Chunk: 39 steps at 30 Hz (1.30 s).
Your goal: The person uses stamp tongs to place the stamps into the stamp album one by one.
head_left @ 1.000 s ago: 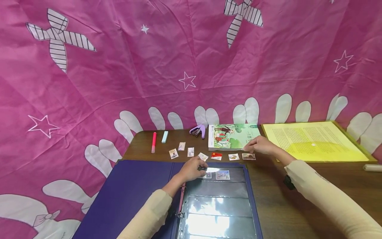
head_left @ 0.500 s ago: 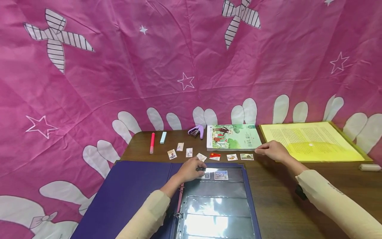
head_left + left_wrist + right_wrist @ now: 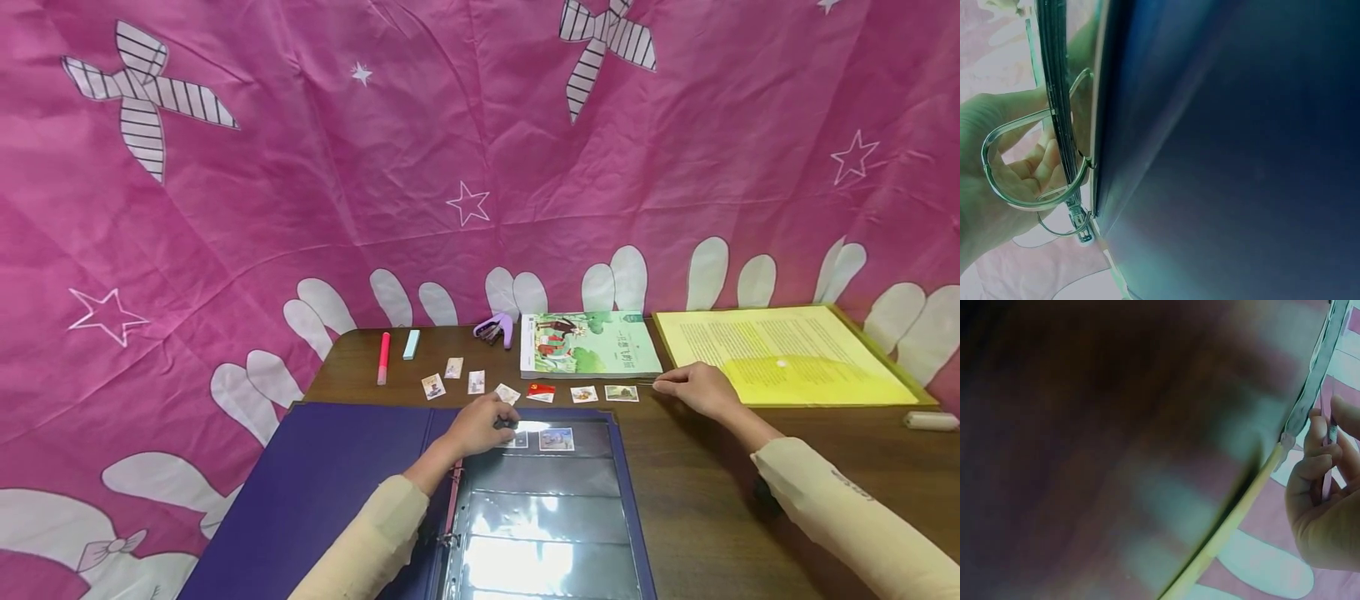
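In the head view, my left hand [image 3: 480, 425] rests, fingers loosely bent, on the top of a clear pocket page [image 3: 547, 475] in an open blue ring-binder stamp album [image 3: 352, 467]. Beside it, two stamps show in the top pocket, the uncovered one a bluish stamp [image 3: 556, 439]. My right hand [image 3: 701, 389] pinches thin metal tweezers [image 3: 1329, 456], seen best in the right wrist view. Their tips point left, close to a green landscape stamp [image 3: 622, 393]; whether they touch it I cannot tell. The left wrist view shows my left hand behind the metal rings [image 3: 1035, 203].
A row of loose stamps, including a red one [image 3: 541, 389], lies behind the album. Farther back are a green picture book [image 3: 600, 346], a purple stapler [image 3: 497, 329], a pink marker [image 3: 383, 358] and a pale blue box [image 3: 411, 344]. A yellow folder [image 3: 795, 358] lies right.
My right hand has moved from over the book's front edge to the right and a little nearer, uncovering the end stamp. The left hand has stayed on the page.
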Tool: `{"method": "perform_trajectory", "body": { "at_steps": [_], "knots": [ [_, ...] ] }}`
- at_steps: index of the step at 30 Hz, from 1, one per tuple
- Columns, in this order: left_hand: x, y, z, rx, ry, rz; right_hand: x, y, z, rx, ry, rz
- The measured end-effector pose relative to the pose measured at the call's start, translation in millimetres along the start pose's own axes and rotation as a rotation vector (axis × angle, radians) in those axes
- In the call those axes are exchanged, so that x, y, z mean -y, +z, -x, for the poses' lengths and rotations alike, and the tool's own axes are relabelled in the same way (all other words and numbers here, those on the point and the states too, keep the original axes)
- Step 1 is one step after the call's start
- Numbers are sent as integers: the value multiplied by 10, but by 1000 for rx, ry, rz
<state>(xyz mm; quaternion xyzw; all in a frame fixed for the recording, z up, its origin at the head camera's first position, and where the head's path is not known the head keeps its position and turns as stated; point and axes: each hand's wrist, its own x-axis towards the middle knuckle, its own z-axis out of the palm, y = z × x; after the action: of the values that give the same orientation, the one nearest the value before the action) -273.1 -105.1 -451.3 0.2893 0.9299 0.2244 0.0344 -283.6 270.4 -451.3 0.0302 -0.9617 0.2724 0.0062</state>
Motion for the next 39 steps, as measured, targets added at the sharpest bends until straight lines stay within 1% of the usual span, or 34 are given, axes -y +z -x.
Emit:
{"method": "perform_trajectory", "body": {
  "at_steps": [5,8,12,14,17,21,23,25,27,29,35,39],
  "knots": [
    [-2,-1,-3,-2,-6,4,13,-21,0,10,6,5],
    [-5,2,0,-1,-15,2,-3,0,-6,17,2,6],
    [-9,1,0,-1,-17,-1,-25,51,-25,20,-23,15],
    [-2,-4,-2,3,-7,12,-29,73,-34,10,-40,25],
    [33,-26,6,20,8,83,-20,93,-40,-8,-61,45],
    [113,-68,49,3,-3,198,-3,102,-42,1,-62,49],
    [149,-85,80,-9,-6,225,3,95,-40,8,-57,50],
    [169,-99,116,5,-3,237,1,84,-36,9,-47,52],
    [174,-109,157,35,12,240,-4,76,-34,3,-40,52],
    [170,-121,200,53,34,223,-4,75,-36,0,-44,53],
    [175,-165,337,46,57,130,3,96,-53,8,-63,51],
    [165,-206,444,67,56,80,29,104,-54,11,-47,38]
  ]
}}
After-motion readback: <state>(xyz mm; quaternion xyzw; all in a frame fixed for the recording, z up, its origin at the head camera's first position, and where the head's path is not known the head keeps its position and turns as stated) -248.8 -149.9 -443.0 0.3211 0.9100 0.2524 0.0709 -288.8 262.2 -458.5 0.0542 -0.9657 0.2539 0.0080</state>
